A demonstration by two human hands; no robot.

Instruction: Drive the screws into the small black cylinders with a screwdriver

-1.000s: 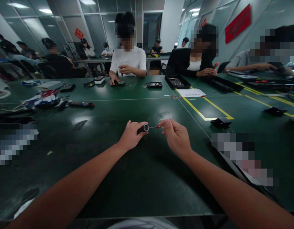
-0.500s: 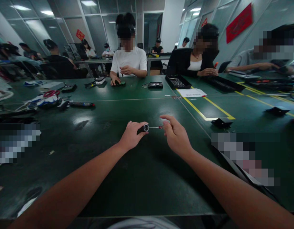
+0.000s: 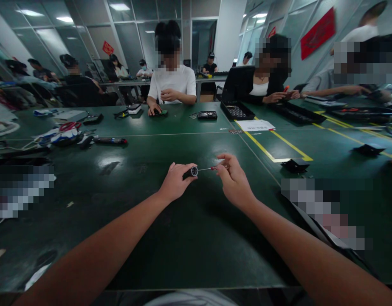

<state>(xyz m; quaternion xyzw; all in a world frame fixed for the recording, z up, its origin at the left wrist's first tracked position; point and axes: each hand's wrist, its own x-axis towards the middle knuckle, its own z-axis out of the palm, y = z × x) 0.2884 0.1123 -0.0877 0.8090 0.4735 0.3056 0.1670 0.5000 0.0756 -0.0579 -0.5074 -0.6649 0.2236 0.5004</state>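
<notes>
Small black cylinder (image 3: 193, 171), a lens-like part with a shiny ring on its end, sat pinched in the left hand (image 3: 176, 182), thumb and fingers closed round it just above the dark green desk (image 3: 170, 238), about midway between the near edge and the white seam line that crosses the top. A thin screwdriver (image 3: 211, 168) with a red collar ran from the cylinder's bright face across to the right hand (image 3: 234, 182), whose fingertips gripped the handle end. Over the last second the cylinder and the left hand had hardly shifted, while the right hand's fingers had moved round the handle and the wrist had rolled, the index finger now curled higher over the shaft; that reads as turning of the tool, so a screw in the cylinder's face was probably being worked, though the tip itself was too small to make out. The cylinder lay to the left of the right hand, joined to it only by the shaft, the two hands apart. Farther off, a black tray (image 3: 236, 110) stood near the far edge by a seated person in black, and a white sheet (image 3: 255, 124) lay beside a yellow tape line (image 3: 272, 148).
</notes>
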